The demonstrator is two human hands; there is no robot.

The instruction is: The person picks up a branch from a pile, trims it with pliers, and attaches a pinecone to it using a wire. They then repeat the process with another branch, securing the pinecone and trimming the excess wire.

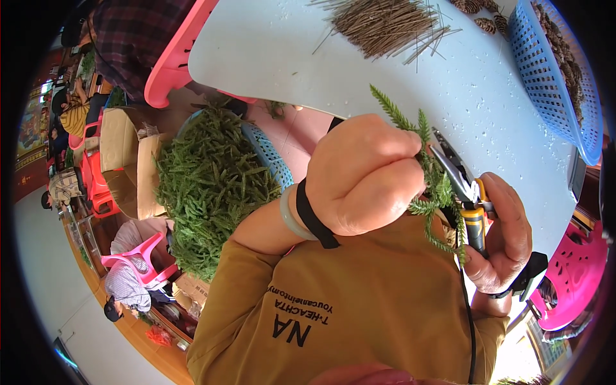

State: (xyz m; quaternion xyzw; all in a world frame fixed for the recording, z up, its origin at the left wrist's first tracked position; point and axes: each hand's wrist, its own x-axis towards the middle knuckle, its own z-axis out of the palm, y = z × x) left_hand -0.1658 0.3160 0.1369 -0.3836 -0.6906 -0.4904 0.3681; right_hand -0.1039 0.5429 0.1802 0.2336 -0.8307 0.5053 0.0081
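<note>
My left hand (366, 176) is closed in a pinch on a green fir sprig (441, 190), whose needled shoots stick out beyond the fingers, upward and to the right. In my right hand (507, 237) is a pair of snips (473, 221) with yellow and dark handles. Its pointed metal blades are parted and lie against the sprig, close to my left fingertips. The exact spot of contact is partly hidden by the needles. Both hands are in front of my chest, at the near edge of a pale blue table (289, 54).
A bundle of thin brown sticks (385, 25) lies on the table, with pine cones (486, 24) near a blue basket (545, 77). Left of me stands a blue basket (269, 157) heaped with green sprigs (212, 186), beside a cardboard box (122, 141). Pink chairs (574, 282) and seated people are around.
</note>
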